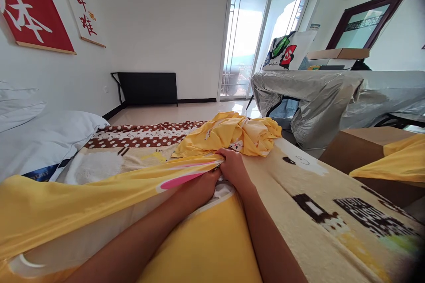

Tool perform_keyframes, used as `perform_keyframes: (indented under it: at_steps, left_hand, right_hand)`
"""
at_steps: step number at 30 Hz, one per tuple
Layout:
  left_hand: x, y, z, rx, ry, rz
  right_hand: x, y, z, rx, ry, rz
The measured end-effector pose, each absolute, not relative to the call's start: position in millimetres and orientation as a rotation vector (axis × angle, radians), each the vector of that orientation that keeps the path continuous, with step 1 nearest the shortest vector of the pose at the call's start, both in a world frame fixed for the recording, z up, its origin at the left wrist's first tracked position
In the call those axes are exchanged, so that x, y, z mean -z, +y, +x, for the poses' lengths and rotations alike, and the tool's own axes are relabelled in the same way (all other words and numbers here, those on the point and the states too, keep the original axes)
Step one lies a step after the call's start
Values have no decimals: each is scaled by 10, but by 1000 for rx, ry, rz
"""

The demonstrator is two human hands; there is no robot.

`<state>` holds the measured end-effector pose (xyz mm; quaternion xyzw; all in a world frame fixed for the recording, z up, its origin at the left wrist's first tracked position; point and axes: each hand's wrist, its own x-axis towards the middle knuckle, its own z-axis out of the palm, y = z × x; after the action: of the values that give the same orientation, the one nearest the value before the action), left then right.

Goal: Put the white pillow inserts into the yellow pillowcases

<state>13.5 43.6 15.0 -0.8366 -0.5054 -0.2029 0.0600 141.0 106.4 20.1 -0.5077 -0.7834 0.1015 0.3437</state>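
A long yellow cloth [109, 188] with a pink and white print stretches from the left edge of the head view to my hands. My right hand [232, 167] is closed on its gathered end, fingers wrapped over the fabric. Just beside it and lower, my left hand [211, 182] is also closed at the same end; its fingertips are partly hidden. Beneath my forearms lies more yellow fabric [206, 243] with a white edge; I cannot tell whether it joins the held piece. A crumpled yellow cloth [232, 130] rests just beyond my hands on the patterned blanket [275, 199].
White pillows [66, 130] lie at the left. To the right are a cardboard box [358, 146] with yellow fabric over it and a table under a silver cover [325, 97], carrying bags and boxes. A black panel [148, 88] leans by the far wall near glass doors [247, 40].
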Motion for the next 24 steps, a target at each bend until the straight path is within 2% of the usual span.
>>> perform_keyframes:
  at_steps: [13, 24]
  left_hand:
    - [79, 651, 150, 690, -1690, -2593]
    - [-177, 562, 135, 703, -1729, -2759]
  right_hand:
    - [-251, 964, 1360, -260, -2101, -1227]
    - [-160, 1046, 1359, -229, -1982, -1332]
